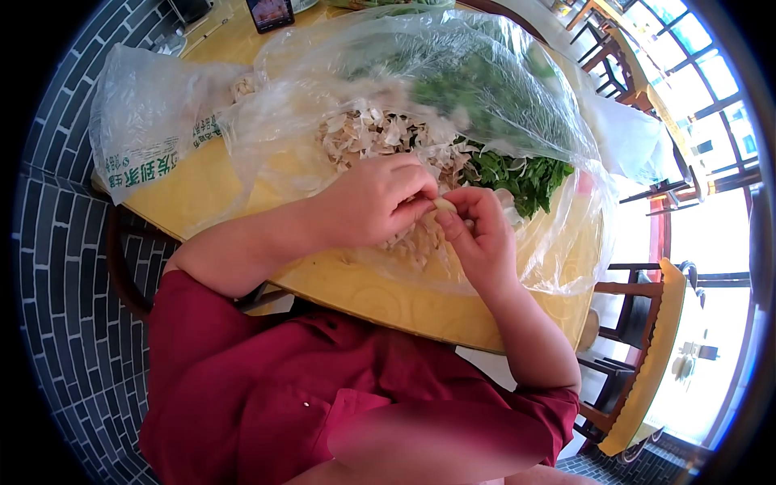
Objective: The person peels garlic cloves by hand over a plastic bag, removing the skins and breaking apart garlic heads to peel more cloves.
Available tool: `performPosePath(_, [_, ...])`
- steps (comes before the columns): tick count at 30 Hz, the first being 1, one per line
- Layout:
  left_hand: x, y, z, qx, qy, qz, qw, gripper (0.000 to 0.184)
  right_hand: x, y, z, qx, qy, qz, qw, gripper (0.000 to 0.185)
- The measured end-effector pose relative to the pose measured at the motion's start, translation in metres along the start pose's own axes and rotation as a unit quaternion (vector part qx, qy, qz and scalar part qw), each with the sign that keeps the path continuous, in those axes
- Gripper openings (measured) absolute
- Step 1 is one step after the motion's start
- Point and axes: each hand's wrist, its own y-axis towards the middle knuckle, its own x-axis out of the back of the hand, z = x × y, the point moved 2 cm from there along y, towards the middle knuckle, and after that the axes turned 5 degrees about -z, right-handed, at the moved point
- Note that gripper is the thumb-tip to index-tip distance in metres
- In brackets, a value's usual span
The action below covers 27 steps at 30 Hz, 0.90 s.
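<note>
A pale garlic clove (pixel 444 205) is pinched between the thumb and fingers of my right hand (pixel 487 237). My left hand (pixel 378 200) meets it from the other side, its fingertips pressed together on the clove's end. Just beyond my hands lies a heap of dry, papery garlic skins (pixel 376 133), with more scraps below my fingers. Green leaves (pixel 517 178) lie to the right of the skins, partly under a clear plastic bag (pixel 485 69). My fingers partly cover the clove.
A yellow-covered table (pixel 347 289) carries everything. At the left is a plastic bag with green print (pixel 149 162); a phone (pixel 270 14) stands at the far edge. Another table (pixel 659 364) and chairs are on the right, a dark brick wall (pixel 61 259) on the left.
</note>
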Motion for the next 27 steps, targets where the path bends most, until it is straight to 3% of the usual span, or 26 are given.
performPosePath(11, [0.0015, -0.0036, 0.0, 0.141, -0.09, 0.0, 0.986, 0.01, 0.0003, 0.0009, -0.0005, -0.034, 0.051, 0.013, 0.998, 0.024])
performPosePath(14, [0.0008, -0.0047, 0.0027, 0.219, -0.153, 0.003, 0.964, 0.007, 0.0013, 0.001, 0.0001, -0.038, 0.046, 0.024, 0.998, 0.025])
performPosePath(27, [0.0033, -0.0047, 0.0048, 0.263, -0.192, 0.052, 0.944, 0.006, -0.0036, -0.0016, -0.0078, -0.008, 0.068, 0.037, 0.997, 0.026])
